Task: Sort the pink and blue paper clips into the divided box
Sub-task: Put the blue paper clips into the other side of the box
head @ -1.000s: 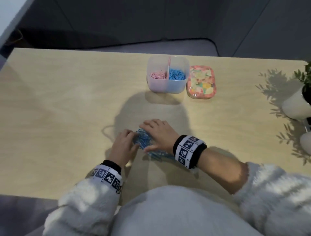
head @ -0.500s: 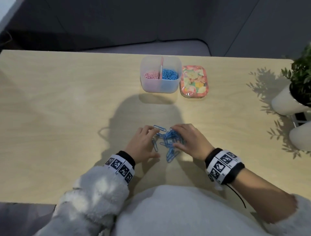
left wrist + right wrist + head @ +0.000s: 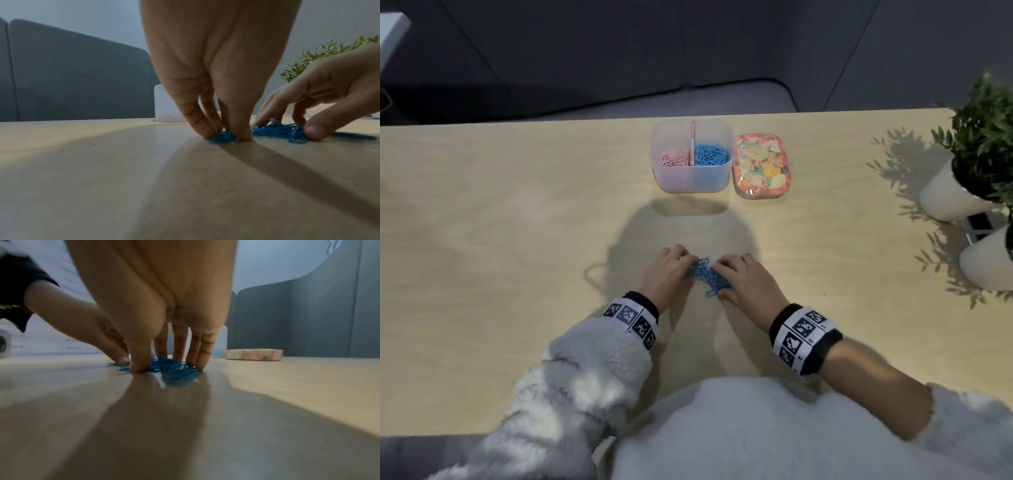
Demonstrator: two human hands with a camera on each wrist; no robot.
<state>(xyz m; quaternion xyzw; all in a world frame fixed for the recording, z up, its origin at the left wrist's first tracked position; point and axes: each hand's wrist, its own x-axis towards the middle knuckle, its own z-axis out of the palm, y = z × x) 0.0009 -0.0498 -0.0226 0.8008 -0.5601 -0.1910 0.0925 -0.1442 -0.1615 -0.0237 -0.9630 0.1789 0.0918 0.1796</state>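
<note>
A small heap of blue paper clips (image 3: pixel 708 275) lies on the wooden table in front of me, between my two hands. My left hand (image 3: pixel 687 268) pinches the heap's left end between thumb and fingers (image 3: pixel 207 129), with blue clips (image 3: pixel 222 137) bunched at the tips. My right hand (image 3: pixel 723 274) curls over the right end, with the thumb and fingers (image 3: pixel 202 363) bracketing the clips (image 3: pixel 170 368). The clear divided box (image 3: pixel 691 183) stands further back, pink clips (image 3: pixel 674 160) in its left half and blue clips (image 3: pixel 711 156) in its right half.
A floral lid (image 3: pixel 762 166) lies just right of the box and shows flat in the right wrist view (image 3: pixel 254 354). Two white pots with a green plant (image 3: pixel 983 144) stand at the right table edge. Grey partitions rise behind the table.
My right hand moved from over the clips to their right side. Both hands have since closed in toward each other, and the loose spread of blue clips is now a tighter heap.
</note>
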